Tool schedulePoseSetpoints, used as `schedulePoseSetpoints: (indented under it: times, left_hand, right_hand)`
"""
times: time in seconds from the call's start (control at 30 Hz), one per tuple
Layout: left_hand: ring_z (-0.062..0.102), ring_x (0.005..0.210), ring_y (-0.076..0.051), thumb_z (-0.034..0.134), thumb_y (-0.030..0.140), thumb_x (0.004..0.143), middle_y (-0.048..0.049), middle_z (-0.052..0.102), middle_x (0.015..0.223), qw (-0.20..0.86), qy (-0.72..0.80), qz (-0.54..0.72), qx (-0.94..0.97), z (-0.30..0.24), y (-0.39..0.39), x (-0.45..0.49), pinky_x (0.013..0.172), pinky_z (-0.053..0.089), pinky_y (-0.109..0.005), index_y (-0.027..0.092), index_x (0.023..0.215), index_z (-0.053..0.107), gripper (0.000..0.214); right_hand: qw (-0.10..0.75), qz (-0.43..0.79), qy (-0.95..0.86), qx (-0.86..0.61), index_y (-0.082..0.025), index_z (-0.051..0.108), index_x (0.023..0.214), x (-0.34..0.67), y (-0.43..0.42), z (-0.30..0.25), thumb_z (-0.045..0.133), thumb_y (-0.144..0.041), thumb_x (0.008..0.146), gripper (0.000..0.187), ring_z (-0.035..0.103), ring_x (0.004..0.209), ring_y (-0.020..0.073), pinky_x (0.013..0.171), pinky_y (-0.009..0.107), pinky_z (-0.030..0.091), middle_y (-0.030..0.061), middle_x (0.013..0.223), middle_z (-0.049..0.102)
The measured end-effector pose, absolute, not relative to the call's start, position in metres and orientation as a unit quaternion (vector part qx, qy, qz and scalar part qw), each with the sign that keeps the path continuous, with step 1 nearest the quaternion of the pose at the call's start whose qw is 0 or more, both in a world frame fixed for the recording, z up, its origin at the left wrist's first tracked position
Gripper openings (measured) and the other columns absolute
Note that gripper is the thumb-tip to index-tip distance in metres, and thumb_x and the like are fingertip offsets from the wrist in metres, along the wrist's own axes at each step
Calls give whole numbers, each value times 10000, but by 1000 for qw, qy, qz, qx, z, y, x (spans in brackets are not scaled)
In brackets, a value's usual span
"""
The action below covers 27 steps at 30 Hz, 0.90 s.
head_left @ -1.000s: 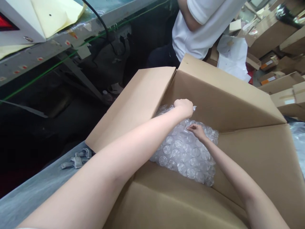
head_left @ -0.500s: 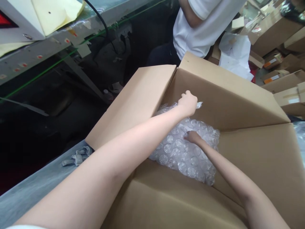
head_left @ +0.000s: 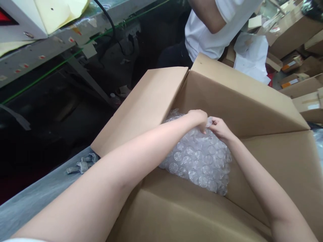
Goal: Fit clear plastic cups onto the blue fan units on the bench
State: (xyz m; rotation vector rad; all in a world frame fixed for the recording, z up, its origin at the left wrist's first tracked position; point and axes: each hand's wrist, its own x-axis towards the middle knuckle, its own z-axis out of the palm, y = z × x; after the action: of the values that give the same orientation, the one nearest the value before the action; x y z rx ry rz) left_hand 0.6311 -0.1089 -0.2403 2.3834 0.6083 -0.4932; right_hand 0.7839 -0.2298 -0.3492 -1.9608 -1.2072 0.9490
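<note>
Inside an open cardboard box [head_left: 275,168] lies a sheet of bubble wrap [head_left: 199,161] with large round bubbles, covering whatever is under it. My left hand [head_left: 199,118] is closed at the far side of the wrap, its fingers bent downward and partly hidden behind the hand. From the right, my right hand [head_left: 220,128] meets it, thumb and fingertips pinching a crumpled bit of clear plastic [head_left: 209,121]. The plastic runs between both hands, just above the bubble wrap. Whether it is an edge of that wrap or a separate piece, I cannot tell.
The box flaps [head_left: 141,107] stand folded outward. A workbench [head_left: 58,47] with a black cable [head_left: 108,20] runs along the upper left. A person in a white shirt [head_left: 209,33] sits beyond the box. More cartons [head_left: 285,30] are stacked at the upper right.
My right hand has moved up from the middle of the bubble wrap to the plastic beside my left hand. My left hand has dropped slightly and turned fingers down.
</note>
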Motion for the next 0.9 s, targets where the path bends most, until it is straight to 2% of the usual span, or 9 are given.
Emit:
schedulePoseSetpoints:
  times: [0.07, 0.13, 0.23, 0.37, 0.43, 0.53, 0.73, 0.9]
  left_hand:
    - [640, 1102, -302, 707, 233, 777, -162, 698, 1123, 304, 248, -150, 907, -240, -108, 632, 953, 503, -351, 128, 1170, 674, 409]
    - [576, 1202, -300, 638, 186, 826, -183, 646, 1224, 296, 265, -110, 911, -239, -106, 632, 995, 474, -350, 111, 1232, 627, 413]
    - [513, 1267, -322, 615, 121, 820, -208, 601, 1283, 295, 272, -78, 913, -237, -106, 631, 1033, 446, -385, 81, 1234, 614, 416]
    - [639, 1093, -281, 580, 54, 807, -177, 685, 1116, 325, 264, -69, 905, -235, -107, 630, 915, 519, -343, 95, 1179, 648, 381]
    - [648, 1083, -273, 557, 50, 820, -167, 692, 1102, 332, 264, -60, 904, -233, -108, 629, 901, 524, -333, 105, 1172, 651, 368]
    - [643, 1100, -277, 566, 44, 810, -165, 690, 1106, 330, 268, -60, 903, -233, -108, 628, 916, 519, -338, 107, 1168, 652, 374]
    - [639, 1110, -303, 605, 62, 778, -176, 688, 1113, 321, 256, -81, 908, -237, -107, 628, 924, 520, -373, 100, 1177, 650, 403]
    - [646, 1084, -308, 705, 136, 737, -168, 705, 1083, 322, 229, -113, 912, -238, -108, 631, 932, 517, -381, 106, 1151, 672, 416]
  right_hand:
    - [338, 345, -458, -746, -182, 641, 1018, 786, -223, -344, 607, -493, 887, 339, 660, 860, 199, 778, 350, 540, 61, 963, 683]
    - [316, 329, -452, -766, -170, 609, 1105, 790, -223, -350, 522, -482, 948, 360, 655, 895, 199, 783, 368, 545, 81, 1042, 664]
    - [206, 311, -441, -816, -140, 604, 1126, 793, -241, -374, 537, -424, 964, 334, 644, 919, 201, 809, 398, 544, 81, 1081, 647]
    - [28, 265, -440, -857, -144, 619, 1130, 779, -281, -413, 620, -353, 927, 291, 582, 1105, 256, 956, 494, 473, 93, 1203, 607]
    - [-36, 241, -446, -861, -147, 614, 1150, 772, -293, -425, 625, -323, 925, 286, 542, 1176, 274, 1000, 522, 437, 101, 1263, 578]
    - [-94, 221, -459, -855, -145, 626, 1130, 770, -294, -431, 619, -299, 932, 251, 555, 1161, 264, 996, 501, 448, 107, 1245, 593]
    - [-95, 198, -481, -849, -135, 634, 1080, 788, -285, -422, 601, -313, 946, 225, 623, 1014, 215, 897, 427, 519, 88, 1126, 639]
    - [23, 184, -505, -843, -127, 645, 919, 789, -277, -394, 603, -321, 943, 199, 649, 840, 167, 798, 369, 541, 36, 921, 671]
